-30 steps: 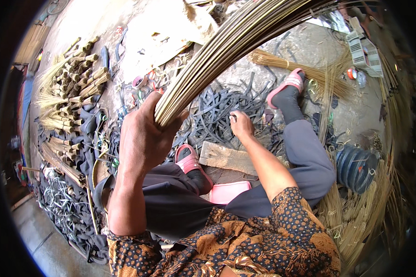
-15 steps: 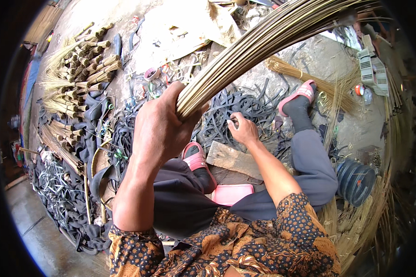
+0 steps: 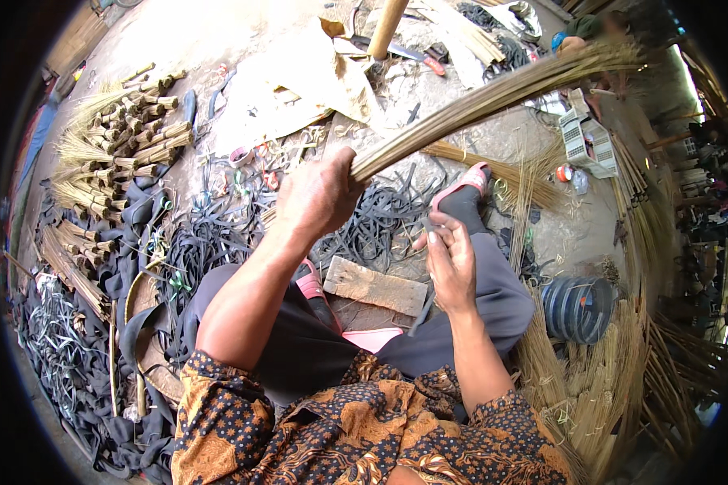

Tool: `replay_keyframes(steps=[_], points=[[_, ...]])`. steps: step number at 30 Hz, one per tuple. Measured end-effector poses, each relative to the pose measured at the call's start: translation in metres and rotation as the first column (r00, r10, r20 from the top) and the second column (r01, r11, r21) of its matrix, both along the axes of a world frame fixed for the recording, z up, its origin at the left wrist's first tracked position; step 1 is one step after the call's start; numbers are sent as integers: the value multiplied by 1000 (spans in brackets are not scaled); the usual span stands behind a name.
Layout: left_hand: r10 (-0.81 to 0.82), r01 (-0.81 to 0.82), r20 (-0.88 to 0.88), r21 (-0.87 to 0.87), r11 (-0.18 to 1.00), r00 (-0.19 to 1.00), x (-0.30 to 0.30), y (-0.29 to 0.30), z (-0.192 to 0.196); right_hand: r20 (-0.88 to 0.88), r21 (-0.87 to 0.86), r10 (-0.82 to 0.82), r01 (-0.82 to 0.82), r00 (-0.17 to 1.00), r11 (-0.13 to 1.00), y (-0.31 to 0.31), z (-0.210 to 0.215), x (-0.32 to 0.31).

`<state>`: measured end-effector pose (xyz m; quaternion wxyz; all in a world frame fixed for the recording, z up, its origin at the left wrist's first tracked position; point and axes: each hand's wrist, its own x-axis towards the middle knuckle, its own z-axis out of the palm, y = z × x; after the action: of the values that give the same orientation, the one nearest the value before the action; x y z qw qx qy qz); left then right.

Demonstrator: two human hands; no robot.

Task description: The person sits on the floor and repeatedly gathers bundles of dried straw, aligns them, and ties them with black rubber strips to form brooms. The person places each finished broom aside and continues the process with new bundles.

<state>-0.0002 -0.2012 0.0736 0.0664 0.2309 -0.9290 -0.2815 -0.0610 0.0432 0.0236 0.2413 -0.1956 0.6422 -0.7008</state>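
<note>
My left hand (image 3: 319, 194) is closed round a bundle of thin sticks (image 3: 461, 113), which slants up to the far right and ends in a feathery tip. The bundle's cut butt ends show at my fist. My right hand (image 3: 451, 263) is raised over my right leg, its fingers curled in a pinch. A black rubber strip (image 3: 422, 314) shows below that hand and seems to run up into it; the part between the fingers is mostly hidden. A tangle of black rubber strips (image 3: 380, 222) lies on the ground beyond my hands.
Between my feet lies a wooden board (image 3: 376, 285). Stacked stick bundles (image 3: 129, 137) lie at the left, and another bundle (image 3: 493, 170) lies by my right foot. A ribbed dark container (image 3: 578, 309) and loose sticks (image 3: 598, 380) are at the right. Farther off lies a knife (image 3: 412, 54).
My left hand has swung the bundle lower and away. My right hand has come up and back from the strip tangle, with a black strip now showing below it. The view has shifted.
</note>
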Motion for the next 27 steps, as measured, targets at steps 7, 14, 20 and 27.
replay_keyframes(steps=[7, 14, 20, 27], points=[[-60, 55, -50, -86, 995, 997, -6, 26, -12, -177, -145, 9, -36, 984, 989, -10, 65, 30], [-38, 36, -81, -24, 999, 996, 1, 36, -19, -218, -31, 62, -70, 974, 997, -34, 51, 25], [-86, 85, -55, -24, 996, 995, 4, 32, -14, -124, -33, 79, -83, 989, 996, -36, 52, 20], [-147, 146, -83, -16, 989, 986, 5, 27, -10, -97, 14, 101, -100, 990, 995, -28, 47, 20]])
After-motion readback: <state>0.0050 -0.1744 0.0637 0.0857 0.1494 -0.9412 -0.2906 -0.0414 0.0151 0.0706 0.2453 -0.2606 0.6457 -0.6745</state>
